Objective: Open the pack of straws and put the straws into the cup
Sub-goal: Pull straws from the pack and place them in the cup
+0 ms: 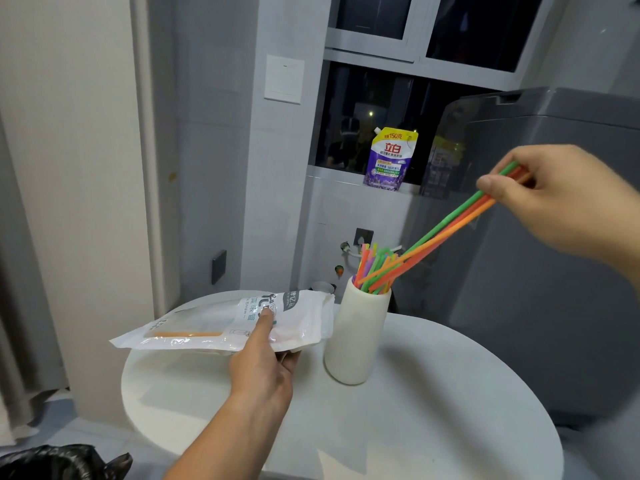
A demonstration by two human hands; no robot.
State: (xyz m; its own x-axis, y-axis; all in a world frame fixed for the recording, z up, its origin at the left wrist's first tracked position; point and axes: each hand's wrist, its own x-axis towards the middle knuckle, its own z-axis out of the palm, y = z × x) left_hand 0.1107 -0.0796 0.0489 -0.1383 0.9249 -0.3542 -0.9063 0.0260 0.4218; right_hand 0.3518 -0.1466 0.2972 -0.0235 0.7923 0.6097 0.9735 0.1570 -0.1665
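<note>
- Several straws point(450, 230), green, orange and red, are pinched by their upper ends between the thumb and fingers of my right hand point(561, 202), at the upper right of the frame. Their lower ends reach the mouth of the cup point(356, 341).
- They look very light, thin and springy. I judge a gentle pinch near the top to be enough, and a hard squeeze would flatten them.
- My left hand point(263, 368), low in the centre, grips the pack point(207, 323), thumb on top and fingers underneath, holding it flat above the left part of the table point(433, 410).
- Its film looks thin, slick and floppy, so holding it near the middle keeps it from sagging. One orange straw point(187, 334) shows inside, towards the pack's left end.
- More straws in the cup point(372, 263) fan out of a narrow mouth, so the new ones could catch on them or on the rim.
- With a tall, slim body, the cup could tip under a sideways push. The pack's right end lies just beside it.
- To the cup's right the round table is bare, and its curved edge runs along the lower part of the frame.
- At the right a grey washing machine point(554, 306) stands near my right hand and limits its swing that way.
</note>
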